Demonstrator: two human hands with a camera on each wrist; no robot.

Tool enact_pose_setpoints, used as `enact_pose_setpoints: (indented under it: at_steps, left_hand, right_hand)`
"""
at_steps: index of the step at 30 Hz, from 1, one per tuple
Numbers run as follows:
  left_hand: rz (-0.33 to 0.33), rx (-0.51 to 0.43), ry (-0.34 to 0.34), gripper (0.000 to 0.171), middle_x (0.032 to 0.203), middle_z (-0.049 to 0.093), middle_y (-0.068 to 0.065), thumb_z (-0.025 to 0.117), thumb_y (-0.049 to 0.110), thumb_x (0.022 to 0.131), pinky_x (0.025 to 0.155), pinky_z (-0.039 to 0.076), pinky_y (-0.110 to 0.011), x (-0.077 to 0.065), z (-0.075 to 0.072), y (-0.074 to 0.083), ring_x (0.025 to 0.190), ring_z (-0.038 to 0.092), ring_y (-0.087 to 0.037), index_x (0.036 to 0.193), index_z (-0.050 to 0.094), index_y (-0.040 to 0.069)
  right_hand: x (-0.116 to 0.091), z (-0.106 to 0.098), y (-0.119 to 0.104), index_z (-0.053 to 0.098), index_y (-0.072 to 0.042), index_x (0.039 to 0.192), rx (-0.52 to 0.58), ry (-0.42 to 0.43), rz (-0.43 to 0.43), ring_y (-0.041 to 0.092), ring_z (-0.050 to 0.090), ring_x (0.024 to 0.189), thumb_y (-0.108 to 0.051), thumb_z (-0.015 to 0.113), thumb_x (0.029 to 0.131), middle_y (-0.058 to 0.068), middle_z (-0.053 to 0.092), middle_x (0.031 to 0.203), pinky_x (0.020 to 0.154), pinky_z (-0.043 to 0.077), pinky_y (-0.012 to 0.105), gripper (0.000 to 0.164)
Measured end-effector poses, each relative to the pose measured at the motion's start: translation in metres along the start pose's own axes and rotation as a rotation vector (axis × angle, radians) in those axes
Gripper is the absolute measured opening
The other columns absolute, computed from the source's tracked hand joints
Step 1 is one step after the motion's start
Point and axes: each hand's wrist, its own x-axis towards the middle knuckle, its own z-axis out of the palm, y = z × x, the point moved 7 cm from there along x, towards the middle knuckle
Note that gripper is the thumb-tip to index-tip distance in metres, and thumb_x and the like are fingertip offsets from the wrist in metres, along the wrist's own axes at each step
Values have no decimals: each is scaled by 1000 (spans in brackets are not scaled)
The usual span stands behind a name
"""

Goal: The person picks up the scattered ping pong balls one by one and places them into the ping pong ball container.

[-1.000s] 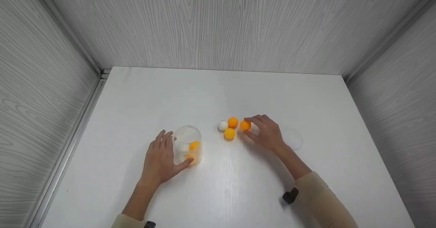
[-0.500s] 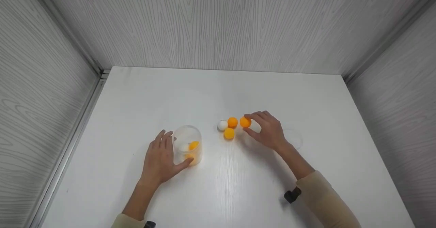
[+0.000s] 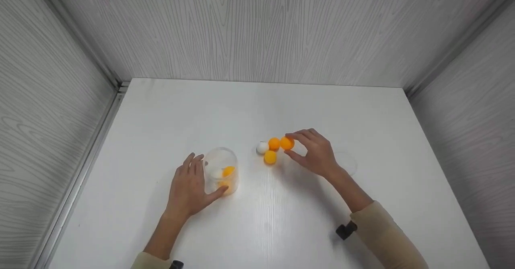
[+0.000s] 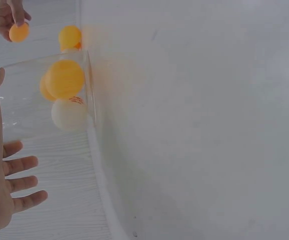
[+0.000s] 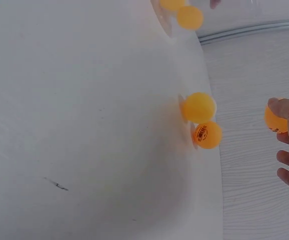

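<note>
My right hand point(image 3: 318, 154) pinches an orange ping-pong ball point(image 3: 287, 143) between thumb and fingertips, raised over the table. Just left of it, a white ping-pong ball point(image 3: 262, 147) and two orange ones, one at the back point(image 3: 274, 143) and one in front point(image 3: 270, 157), lie close together. At the left, my left hand point(image 3: 188, 190) holds a clear plastic jar point(image 3: 219, 156) by its side, thumb at the near wall and fingers along the left. Through the jar wall, orange balls point(image 4: 65, 80) and a white ball point(image 4: 68, 115) with red print show at its bottom.
The white tabletop point(image 3: 249, 228) is enclosed by a wood-grained back wall point(image 3: 257, 31) and side walls. A thin clear ring or disc point(image 3: 346, 163) lies flat behind my right wrist, at the right.
My right hand has lifted the orange ball off the table and moved slightly back and left with it. The left hand and the jar stay where they were.
</note>
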Motion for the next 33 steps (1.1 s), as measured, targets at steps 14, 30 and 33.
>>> enact_pose_setpoints:
  at_steps: [14,30,33]
  left_hand:
    - [-40,-31,-47,99,146,59,-22,74,67,81,114,51,-55,0,1,-2,146,50,-41,142,52,-7]
    - [-8,-30,1,96,143,62,-23,74,68,80,111,53,-55,-1,0,-1,143,53,-42,137,56,-8]
    - [-6,-25,4,96,143,62,-23,74,68,80,111,53,-54,-1,0,-1,143,53,-42,137,56,-8]
  right_hand:
    - [11,-11,-19,76,-14,120,16,34,-56,22,71,98,-27,89,86,3,79,111,85,64,35,39]
    - [21,-12,-35,75,-14,121,27,19,-88,20,70,99,-28,88,86,2,78,113,87,64,33,40]
    - [22,-12,-39,75,-14,121,34,29,-104,20,69,98,-28,88,86,3,78,112,86,64,32,39]
